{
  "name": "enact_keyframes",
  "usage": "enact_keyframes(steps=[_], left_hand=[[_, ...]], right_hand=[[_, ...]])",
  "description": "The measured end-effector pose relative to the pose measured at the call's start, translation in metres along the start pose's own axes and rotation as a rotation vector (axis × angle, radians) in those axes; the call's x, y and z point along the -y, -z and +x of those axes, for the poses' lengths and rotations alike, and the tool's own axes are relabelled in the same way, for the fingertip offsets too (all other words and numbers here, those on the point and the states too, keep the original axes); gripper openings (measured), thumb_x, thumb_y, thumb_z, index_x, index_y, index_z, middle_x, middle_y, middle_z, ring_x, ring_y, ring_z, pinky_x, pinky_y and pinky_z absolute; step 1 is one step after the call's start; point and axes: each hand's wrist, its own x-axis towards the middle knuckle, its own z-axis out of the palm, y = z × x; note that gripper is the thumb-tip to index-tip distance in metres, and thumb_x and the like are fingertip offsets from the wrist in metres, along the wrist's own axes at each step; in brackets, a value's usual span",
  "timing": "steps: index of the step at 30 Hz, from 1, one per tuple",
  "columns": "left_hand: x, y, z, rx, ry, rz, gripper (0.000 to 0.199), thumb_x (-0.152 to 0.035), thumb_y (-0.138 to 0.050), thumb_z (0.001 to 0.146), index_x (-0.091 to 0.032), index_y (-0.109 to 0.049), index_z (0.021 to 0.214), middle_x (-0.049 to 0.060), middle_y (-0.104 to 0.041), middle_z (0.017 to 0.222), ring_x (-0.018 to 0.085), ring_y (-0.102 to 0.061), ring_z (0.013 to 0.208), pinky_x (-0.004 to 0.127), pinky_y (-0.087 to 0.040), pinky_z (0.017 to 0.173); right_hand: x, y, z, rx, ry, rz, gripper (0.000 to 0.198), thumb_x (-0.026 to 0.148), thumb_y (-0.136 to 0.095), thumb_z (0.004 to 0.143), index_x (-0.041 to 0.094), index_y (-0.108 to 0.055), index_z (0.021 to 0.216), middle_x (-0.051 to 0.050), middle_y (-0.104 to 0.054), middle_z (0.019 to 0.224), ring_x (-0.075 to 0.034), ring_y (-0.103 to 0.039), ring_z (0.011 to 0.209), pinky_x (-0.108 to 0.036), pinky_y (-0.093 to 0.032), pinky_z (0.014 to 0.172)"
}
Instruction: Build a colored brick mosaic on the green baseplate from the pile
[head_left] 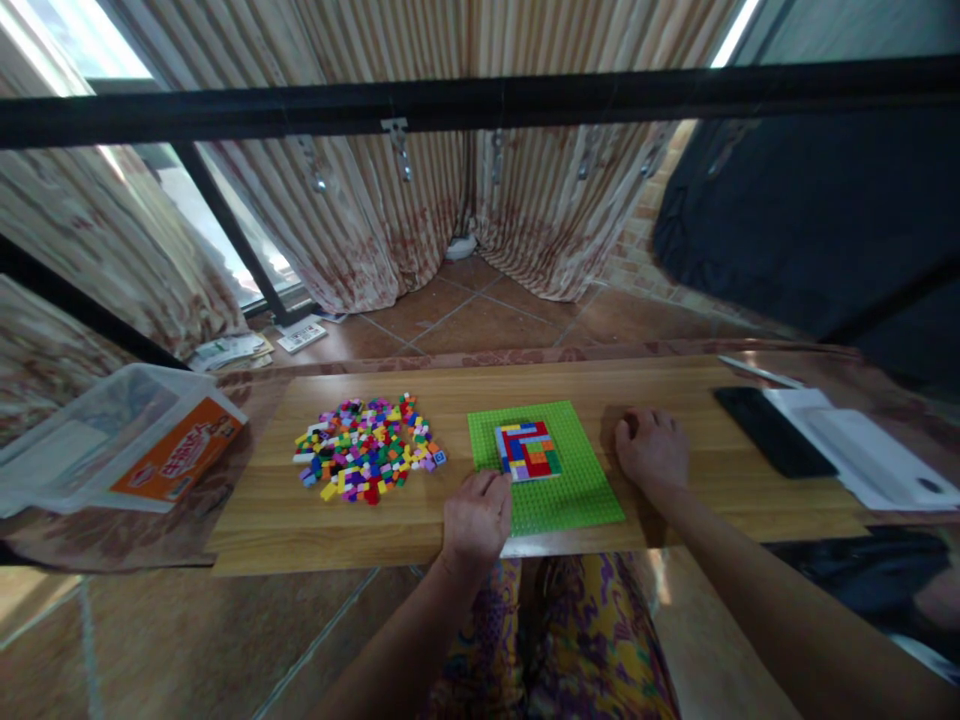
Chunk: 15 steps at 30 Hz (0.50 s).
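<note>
A green studded baseplate (589, 480) lies on the wooden table. Near its middle sits a flat square patch of toy bricks (534, 450) in red, blue, yellow, orange, green and white. My left hand (478, 515) is over the plate's lower left edge, its fingers pinched together at the patch's lower left corner. Whatever the fingertips may hold is hidden. To the right of the plate, my right hand (654, 450) rests on the table with its fingers curled in, and no object shows in it.
A heap of loose coloured bricks (367, 445) spreads over the table's left part. Beyond the left end stands a clear plastic box (150, 400) with an orange label. A black flat object (776, 432) and a white tray-like thing (870, 450) lie at the right end.
</note>
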Motion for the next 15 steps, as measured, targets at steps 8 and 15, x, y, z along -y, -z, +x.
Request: enact_keyframes(steps=[8,15], left_hand=[[-0.006,0.004,0.000,-0.018,0.242,-0.205,0.020,-0.025,-0.053,0.090,-0.024,-0.061,0.107,0.004,-0.067,0.099,0.016,-0.064,0.081,0.029,-0.050,0.074],[-0.030,0.000,0.016,-0.099,0.280,-0.196,0.071,-0.042,-0.071,0.076,-0.022,-0.039,0.136,0.013,-0.057,0.126,0.030,-0.055,0.117,0.045,-0.045,0.099]], right_hand=[[-0.003,-0.003,0.001,-0.008,0.024,-0.010,0.040,0.034,-0.039,0.087,0.012,-0.065,0.108,-0.018,-0.064,0.106,-0.029,-0.052,0.098,-0.039,-0.036,0.082],[-0.008,-0.010,0.002,-0.021,0.044,-0.015,0.040,0.035,-0.040,0.087,0.012,-0.065,0.108,-0.018,-0.064,0.104,-0.029,-0.053,0.097,-0.039,-0.036,0.082]])
